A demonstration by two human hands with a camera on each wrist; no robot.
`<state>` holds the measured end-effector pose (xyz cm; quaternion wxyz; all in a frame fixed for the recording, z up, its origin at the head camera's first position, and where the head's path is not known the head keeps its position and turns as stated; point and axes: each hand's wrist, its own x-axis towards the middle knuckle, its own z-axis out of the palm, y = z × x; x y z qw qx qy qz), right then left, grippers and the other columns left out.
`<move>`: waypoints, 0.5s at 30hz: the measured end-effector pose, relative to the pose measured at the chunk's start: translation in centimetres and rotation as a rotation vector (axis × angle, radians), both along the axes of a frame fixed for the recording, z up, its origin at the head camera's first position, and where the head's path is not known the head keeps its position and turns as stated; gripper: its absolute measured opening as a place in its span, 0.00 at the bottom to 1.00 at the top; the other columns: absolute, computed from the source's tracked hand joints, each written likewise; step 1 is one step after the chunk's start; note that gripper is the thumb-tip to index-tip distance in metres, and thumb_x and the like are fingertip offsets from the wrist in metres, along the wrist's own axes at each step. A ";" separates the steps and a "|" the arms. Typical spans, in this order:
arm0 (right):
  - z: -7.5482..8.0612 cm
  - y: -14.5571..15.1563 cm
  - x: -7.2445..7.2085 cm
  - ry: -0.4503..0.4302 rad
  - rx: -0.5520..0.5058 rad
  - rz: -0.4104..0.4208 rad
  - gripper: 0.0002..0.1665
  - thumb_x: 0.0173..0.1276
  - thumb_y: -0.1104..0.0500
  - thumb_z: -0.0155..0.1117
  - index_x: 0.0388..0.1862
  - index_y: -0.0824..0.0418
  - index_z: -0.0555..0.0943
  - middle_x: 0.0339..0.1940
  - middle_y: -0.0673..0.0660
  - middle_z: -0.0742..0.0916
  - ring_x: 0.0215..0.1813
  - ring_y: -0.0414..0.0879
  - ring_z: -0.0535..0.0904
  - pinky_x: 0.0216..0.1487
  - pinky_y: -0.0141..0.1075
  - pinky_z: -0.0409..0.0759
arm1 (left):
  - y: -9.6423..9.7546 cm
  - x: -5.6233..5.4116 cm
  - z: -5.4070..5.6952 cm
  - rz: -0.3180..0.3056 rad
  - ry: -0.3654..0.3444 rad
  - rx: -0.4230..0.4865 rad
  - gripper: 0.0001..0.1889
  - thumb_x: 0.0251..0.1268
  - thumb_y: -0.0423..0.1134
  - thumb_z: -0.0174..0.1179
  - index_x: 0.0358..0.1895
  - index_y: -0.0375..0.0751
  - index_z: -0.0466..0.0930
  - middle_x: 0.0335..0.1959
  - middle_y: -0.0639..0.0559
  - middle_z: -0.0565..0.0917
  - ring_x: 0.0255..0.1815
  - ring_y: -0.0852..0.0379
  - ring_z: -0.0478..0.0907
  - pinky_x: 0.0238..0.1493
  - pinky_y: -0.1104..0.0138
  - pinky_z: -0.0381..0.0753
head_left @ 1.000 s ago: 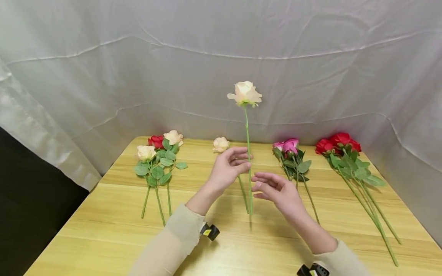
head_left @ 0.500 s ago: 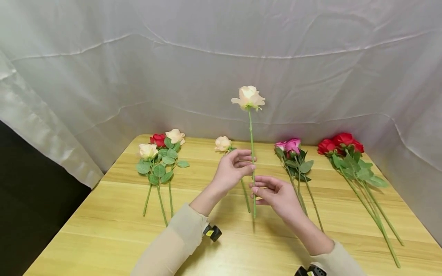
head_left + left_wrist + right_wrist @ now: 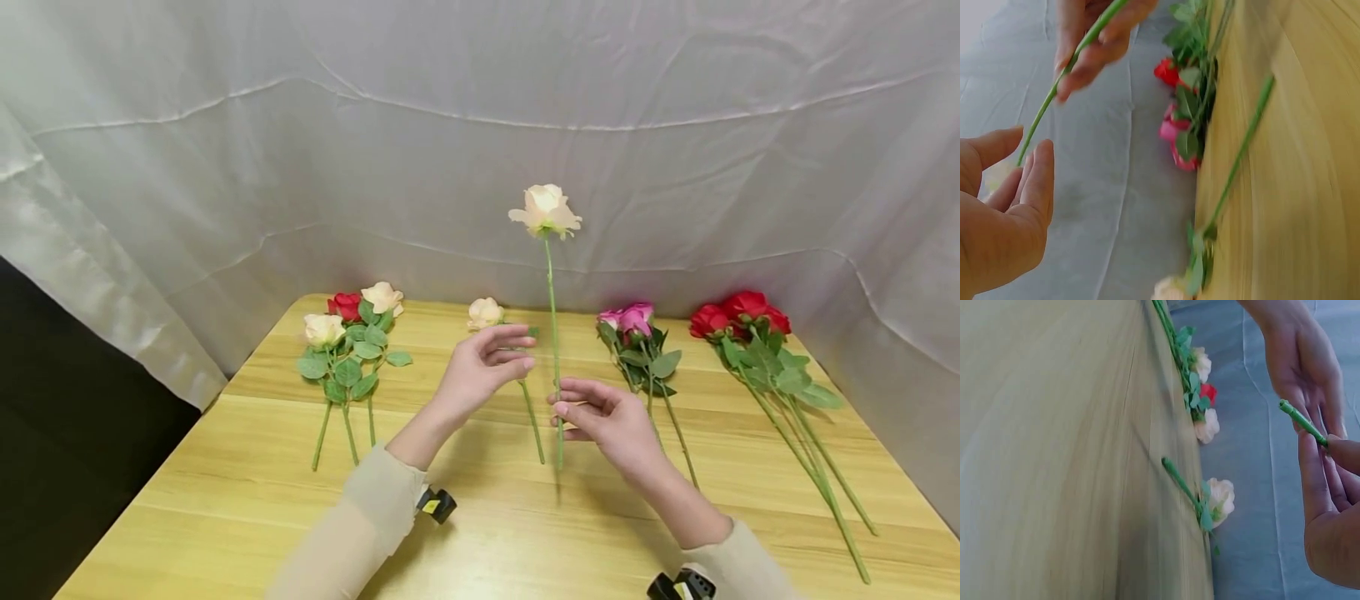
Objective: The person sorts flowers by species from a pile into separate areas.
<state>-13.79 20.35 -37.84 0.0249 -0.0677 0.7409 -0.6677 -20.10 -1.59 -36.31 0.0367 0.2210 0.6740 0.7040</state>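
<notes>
In the head view a cream rose stands upright over the table, its long green stem bare of leaves. My right hand pinches the lower stem between thumb and fingers; the cut stem end sticks out below them in the right wrist view, beside the thumb. To the left of the stem is my left hand, its fingers loosely bent and apart from the stem, holding nothing. Behind that hand another cream rose lies on the wooden table, part of its stem hidden by the hand.
At the left lie two cream roses and a red rose with leafy stems. Pink roses lie right of centre, and several red roses at the far right. A grey curtain hangs behind the table.
My right hand has come to the stem and taken hold of it. My left hand has let go and drawn away to the left. The rose has shifted slightly right.
</notes>
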 end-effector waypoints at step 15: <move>-1.4 2.9 -1.2 -0.118 0.152 0.049 0.28 0.73 0.64 0.69 0.66 0.77 0.75 0.54 0.70 0.87 0.47 0.52 0.89 0.43 0.39 0.91 | -11.5 -0.2 -1.7 0.227 -0.044 -0.228 0.27 0.70 0.34 0.69 0.71 0.41 0.75 0.64 0.39 0.82 0.61 0.46 0.83 0.57 0.67 0.86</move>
